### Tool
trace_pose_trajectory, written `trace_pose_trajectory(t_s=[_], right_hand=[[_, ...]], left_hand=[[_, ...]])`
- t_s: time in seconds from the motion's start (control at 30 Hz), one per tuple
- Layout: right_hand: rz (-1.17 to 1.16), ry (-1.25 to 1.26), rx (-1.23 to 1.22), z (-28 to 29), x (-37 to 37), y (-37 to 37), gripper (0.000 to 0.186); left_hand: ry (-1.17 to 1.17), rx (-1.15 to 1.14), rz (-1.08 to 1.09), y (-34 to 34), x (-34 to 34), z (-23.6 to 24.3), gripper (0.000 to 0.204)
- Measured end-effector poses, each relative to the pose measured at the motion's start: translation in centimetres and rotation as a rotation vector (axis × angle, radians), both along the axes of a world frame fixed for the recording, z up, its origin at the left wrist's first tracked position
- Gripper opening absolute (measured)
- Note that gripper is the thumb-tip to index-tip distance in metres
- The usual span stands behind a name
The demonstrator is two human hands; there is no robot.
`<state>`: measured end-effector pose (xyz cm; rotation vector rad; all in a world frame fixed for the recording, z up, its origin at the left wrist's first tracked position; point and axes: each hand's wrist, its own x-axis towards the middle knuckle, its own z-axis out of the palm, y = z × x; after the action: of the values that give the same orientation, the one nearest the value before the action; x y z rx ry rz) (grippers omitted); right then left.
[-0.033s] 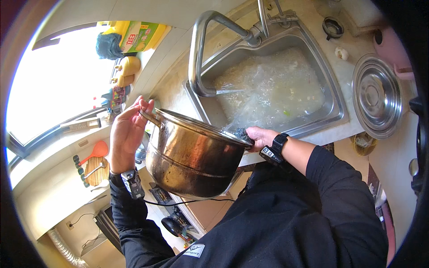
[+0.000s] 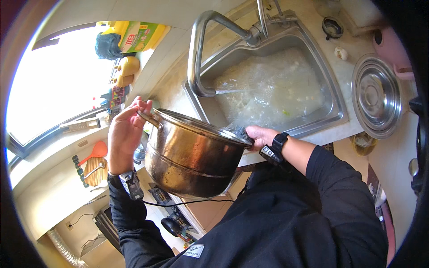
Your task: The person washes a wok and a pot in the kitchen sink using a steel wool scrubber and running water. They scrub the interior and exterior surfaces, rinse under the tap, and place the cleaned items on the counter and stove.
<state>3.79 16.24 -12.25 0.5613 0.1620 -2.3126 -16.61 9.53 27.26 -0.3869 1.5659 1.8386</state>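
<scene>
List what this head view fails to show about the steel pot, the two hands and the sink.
- Inside of the large round steel pot: hidden, since the head view sees its outer wall.
- Dark scrubber at the rim: mostly covered by the right hand.
- Left hand: its palm lies against the pot's handle, so the grip is hidden.
- Bottom of the steel sink: blurred by foamy water.
</scene>
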Motion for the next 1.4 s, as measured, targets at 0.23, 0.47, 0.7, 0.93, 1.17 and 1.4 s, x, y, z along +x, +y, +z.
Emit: trace_pose_trajectory(t_s=[0.23,0.47,0.7,0.93,1.17,1.4], right_hand=[[0.106,-0.144,0.205,3.6,-1.1,3.8,0.023],[-0.401,-0.072,0.696,3.3,-1.6,13.0,0.019],[-0.454,-0.125,1.304,-1.3,-2.2,20.9,0.033],[-0.372,-0.046,1.547,-4.0,-2.5,25.7,0.037],[-0.147,0.113,2.208,-1.0,-2.4,25.3,0.035],[0.474,0.992,2.004,1.0,-3.5,18.8,0.029]], left_hand=[[-0.057,-0.115,0.066,-1.2,-1.9,-0.6,0.035],[0.017,-0.195,0.052,-6.3,-0.2,-6.4,0.018],[-0.152,-0.112,0.073,-6.5,4.7,-19.8,0.027],[-0.294,-0.009,0.076,-5.0,5.7,-27.7,0.012],[-0.293,0.073,0.112,-5.3,6.3,-30.9,0.013],[-0.133,0.005,0.066,-4.7,6.3,-28.5,0.031]])
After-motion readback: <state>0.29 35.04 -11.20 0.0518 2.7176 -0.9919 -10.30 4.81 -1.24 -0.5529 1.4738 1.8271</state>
